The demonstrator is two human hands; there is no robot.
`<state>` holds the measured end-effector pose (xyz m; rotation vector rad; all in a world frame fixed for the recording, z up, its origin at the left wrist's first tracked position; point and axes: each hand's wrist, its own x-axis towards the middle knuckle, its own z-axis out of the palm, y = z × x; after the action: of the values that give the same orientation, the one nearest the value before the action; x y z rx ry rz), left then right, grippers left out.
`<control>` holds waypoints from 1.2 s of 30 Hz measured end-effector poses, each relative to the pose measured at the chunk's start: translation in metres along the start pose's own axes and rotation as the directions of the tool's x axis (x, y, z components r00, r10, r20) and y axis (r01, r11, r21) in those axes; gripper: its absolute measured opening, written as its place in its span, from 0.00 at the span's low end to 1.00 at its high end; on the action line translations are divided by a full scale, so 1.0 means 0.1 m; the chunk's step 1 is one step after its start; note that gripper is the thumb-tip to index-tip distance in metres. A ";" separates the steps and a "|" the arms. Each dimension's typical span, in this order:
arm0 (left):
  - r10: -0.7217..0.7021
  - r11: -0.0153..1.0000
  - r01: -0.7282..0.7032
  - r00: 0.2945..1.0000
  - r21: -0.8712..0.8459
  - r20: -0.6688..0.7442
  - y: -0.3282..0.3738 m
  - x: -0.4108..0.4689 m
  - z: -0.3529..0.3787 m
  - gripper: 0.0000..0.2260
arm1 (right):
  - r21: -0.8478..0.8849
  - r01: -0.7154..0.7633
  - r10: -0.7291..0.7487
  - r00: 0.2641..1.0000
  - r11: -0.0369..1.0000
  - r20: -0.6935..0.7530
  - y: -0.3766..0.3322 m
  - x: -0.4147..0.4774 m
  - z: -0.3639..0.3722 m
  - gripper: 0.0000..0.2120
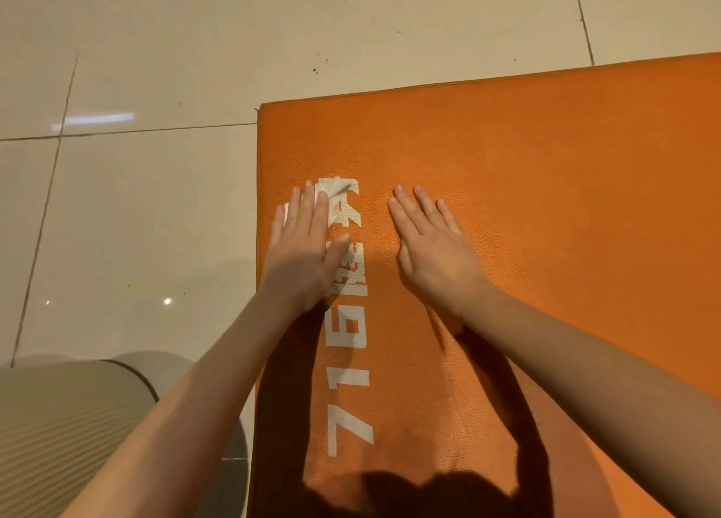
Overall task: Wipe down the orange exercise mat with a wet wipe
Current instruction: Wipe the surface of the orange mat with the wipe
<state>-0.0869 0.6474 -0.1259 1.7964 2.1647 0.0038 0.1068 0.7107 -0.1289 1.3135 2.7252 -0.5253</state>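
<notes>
Left hand (302,252) presses your wipe (329,195) flat at mid-left for contact; right hand (433,244), flat and empty, steadies the mat (546,166).

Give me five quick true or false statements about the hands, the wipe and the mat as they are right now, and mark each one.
1. The left hand presses the wet wipe flat on the orange exercise mat. True.
2. The right hand holds a second wipe. False: it rests bare and flat on the mat.
3. The mat lies on carpet. False: it lies on a tiled floor.
4. White print runs near the mat's left edge. True.
5. A rolled ribbed mat lies beside the orange one. True.
</notes>
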 end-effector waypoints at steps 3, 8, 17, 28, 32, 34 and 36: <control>-0.061 0.998 0.061 0.997 0.001 0.040 -0.05 0.08 -0.01 0.31 | 0.005 0.013 -0.013 1.000 1.000 0.008 0.04 0.00 0.03 0.27; -0.148 0.989 0.149 0.989 -0.027 0.026 0.00 0.29 -0.06 0.32 | -0.031 0.028 -0.027 0.999 0.999 0.036 0.07 0.02 0.06 0.34; 0.036 0.999 -0.035 0.999 0.027 -0.031 -0.09 -0.31 0.11 0.36 | -0.062 0.020 -0.017 0.999 0.998 0.045 0.09 0.03 0.07 0.38; 0.066 0.998 -0.066 0.998 0.002 0.003 -0.04 -0.84 0.25 0.37 | -0.074 0.012 -0.008 0.998 0.997 0.063 0.07 0.05 0.05 0.38; 0.087 0.994 -0.085 0.996 0.064 -0.018 -0.08 -0.79 0.25 0.36 | -0.072 -0.013 0.019 0.996 0.997 0.083 0.04 0.04 -0.03 0.31; 0.088 0.994 -0.087 0.996 0.064 -0.020 -0.08 -0.78 0.25 0.37 | -0.067 -0.048 0.056 0.992 0.997 0.115 -0.03 0.03 -0.09 0.31; 0.075 0.995 -0.073 0.997 0.072 -0.023 -0.06 -0.79 0.25 0.37 | -0.055 -0.099 0.106 0.983 0.994 0.148 -0.14 -0.04 -0.13 0.31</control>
<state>-0.0747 0.5657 -0.1316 1.9247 2.1395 -0.0334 0.0995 0.7035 -0.1122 1.3360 2.5183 -0.5240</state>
